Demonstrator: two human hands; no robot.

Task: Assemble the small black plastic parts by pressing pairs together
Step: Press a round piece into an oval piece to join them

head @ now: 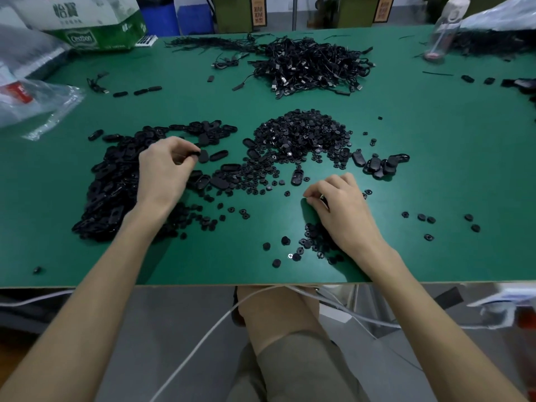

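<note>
On the green table [435, 175], the left hand [165, 169] pinched a small black part [195, 153] between thumb and fingertips beside the left heap of oval shells [113, 181], while the right hand [342, 207] rested nearer, below the round discs [301, 134], fingers curled, whether holding anything I could not tell.

Two hands, a left hand [165, 166] and a right hand [342, 210], over one green table [435, 169]. Three large heaps of black pieces: one of oval shells [116, 181], one of round discs [301, 134], one of cables [313, 65]. One small part [195, 153] is pinched in the left fingertips. Six stray discs [421, 217] lie right of the right hand. Three stray ovals [141, 92] sit in a row far left. One bottle [445, 30]. One box [95, 24].
</note>
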